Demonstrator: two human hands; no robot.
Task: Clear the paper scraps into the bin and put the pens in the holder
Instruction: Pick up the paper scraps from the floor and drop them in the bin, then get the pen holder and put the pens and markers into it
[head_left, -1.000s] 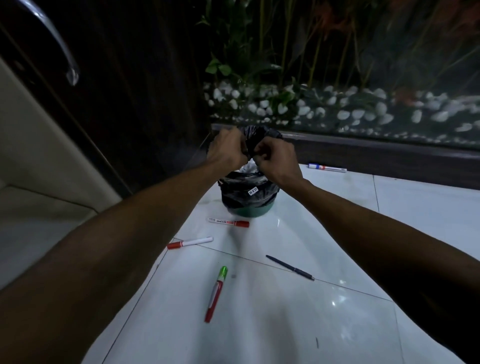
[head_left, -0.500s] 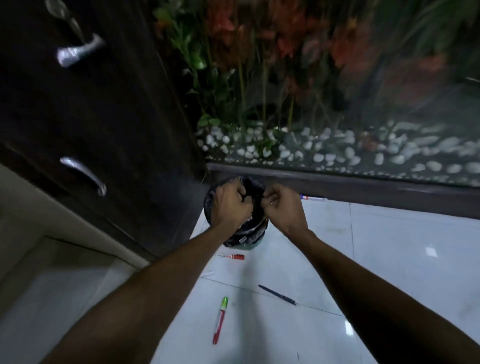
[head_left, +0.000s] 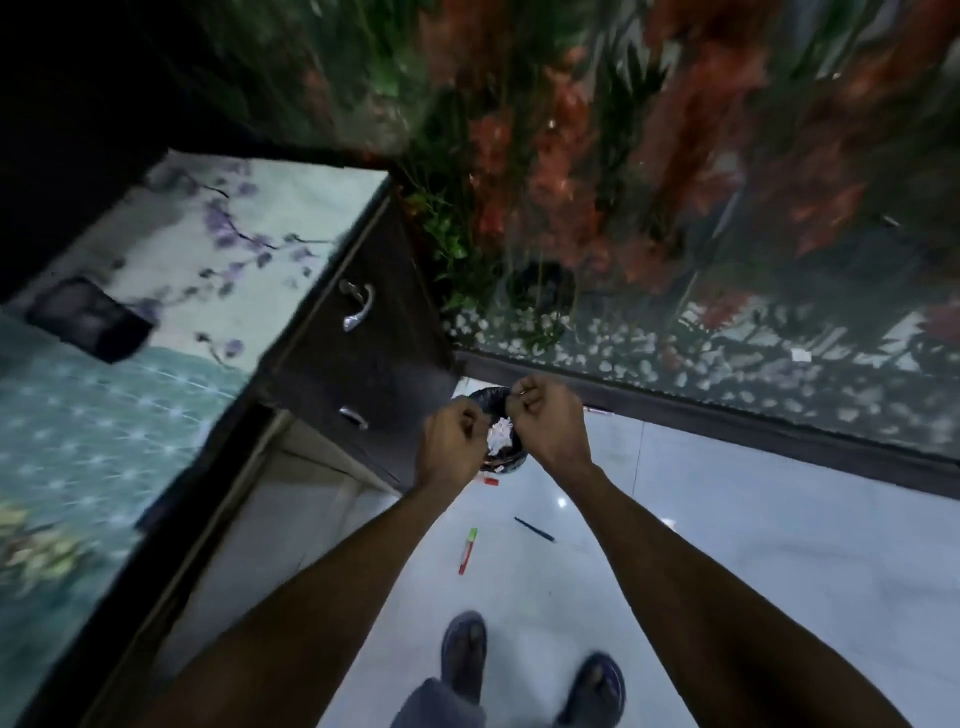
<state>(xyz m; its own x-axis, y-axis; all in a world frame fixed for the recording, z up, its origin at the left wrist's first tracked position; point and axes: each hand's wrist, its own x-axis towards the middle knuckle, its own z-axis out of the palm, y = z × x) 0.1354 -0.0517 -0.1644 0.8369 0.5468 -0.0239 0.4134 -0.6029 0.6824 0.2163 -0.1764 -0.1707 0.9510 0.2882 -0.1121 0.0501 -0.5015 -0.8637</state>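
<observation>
Fists mid-frame: left hand (head_left: 453, 444) and right hand (head_left: 546, 420) curled tight, pinching crinkly black liner of round bin (head_left: 511, 462); white crumpled scraps (head_left: 500, 440) inside. Slim pens on glossy tile below: red-green marker (head_left: 467, 551), dark pen (head_left: 534, 529), red cap (head_left: 490, 480).

Bin (head_left: 511, 460): small, black liner, on white floor tiles by dark cabinet corner; white crumpled paper scraps (head_left: 500, 435) visible inside. Red-and-green marker (head_left: 467, 550) flat on tile nearer the feet. Dark slim pen (head_left: 534, 529) flat, angled, right of marker. Red-capped marker (head_left: 490, 481) just beside bin base, mostly hidden
</observation>
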